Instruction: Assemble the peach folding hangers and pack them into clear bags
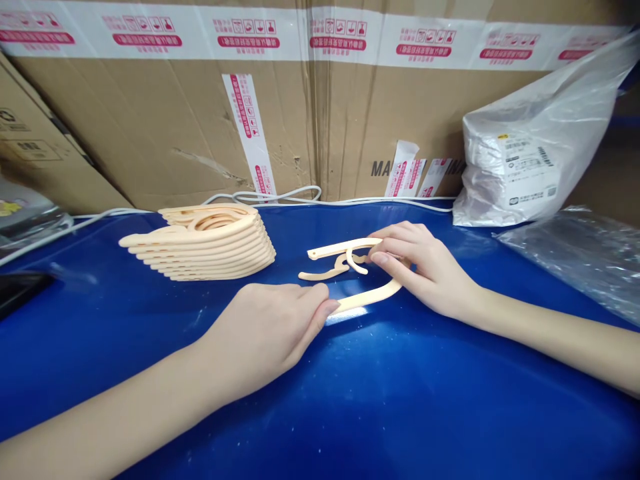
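Observation:
A cream plastic folding hanger (350, 257) lies on the blue table surface (350, 400), its arms folded apart. My left hand (270, 330) pinches the near arm's end between thumb and fingers. My right hand (425, 267) grips the hanger's bend at the right, fingers curled over it. To the left, a stack of several identical cream hangers (210, 247) rests on the table, apart from both hands.
Taped cardboard boxes (320, 100) form a wall at the back. A white cable (280, 197) runs along their base. A white plastic bag with labels (520, 167) and clear plastic wrap (580, 253) lie at the right. A dark object (20, 290) sits at the left edge.

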The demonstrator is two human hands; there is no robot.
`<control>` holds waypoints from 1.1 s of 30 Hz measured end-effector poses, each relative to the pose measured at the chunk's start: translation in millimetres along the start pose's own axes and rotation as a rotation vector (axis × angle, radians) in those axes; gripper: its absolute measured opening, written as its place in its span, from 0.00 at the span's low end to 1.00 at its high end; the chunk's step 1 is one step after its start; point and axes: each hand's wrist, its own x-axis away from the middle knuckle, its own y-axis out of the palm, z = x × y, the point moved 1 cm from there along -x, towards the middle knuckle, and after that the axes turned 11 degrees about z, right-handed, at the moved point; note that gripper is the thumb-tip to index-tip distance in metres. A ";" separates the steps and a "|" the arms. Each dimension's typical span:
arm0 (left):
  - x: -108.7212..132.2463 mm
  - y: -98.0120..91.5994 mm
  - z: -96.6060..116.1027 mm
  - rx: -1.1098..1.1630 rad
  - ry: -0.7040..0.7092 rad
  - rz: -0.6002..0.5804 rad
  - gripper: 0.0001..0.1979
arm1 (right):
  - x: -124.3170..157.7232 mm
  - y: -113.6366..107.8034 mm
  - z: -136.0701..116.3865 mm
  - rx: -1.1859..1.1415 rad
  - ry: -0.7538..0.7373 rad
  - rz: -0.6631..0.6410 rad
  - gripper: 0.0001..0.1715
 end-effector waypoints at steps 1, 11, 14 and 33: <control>-0.2 0.4 -0.3 -0.013 0.027 0.024 0.24 | 0.1 1.1 0.6 -0.003 -0.002 -0.023 0.17; -1.1 7.8 -13.2 -0.043 0.349 0.063 0.26 | 3.4 6.6 1.3 0.032 -0.026 -0.074 0.14; -0.8 8.6 -16.1 -0.026 0.371 0.096 0.25 | 3.9 8.2 3.2 0.050 -0.009 -0.086 0.16; 3.4 2.6 -8.6 0.178 0.332 0.053 0.12 | 4.6 11.3 8.4 0.028 0.061 -0.067 0.18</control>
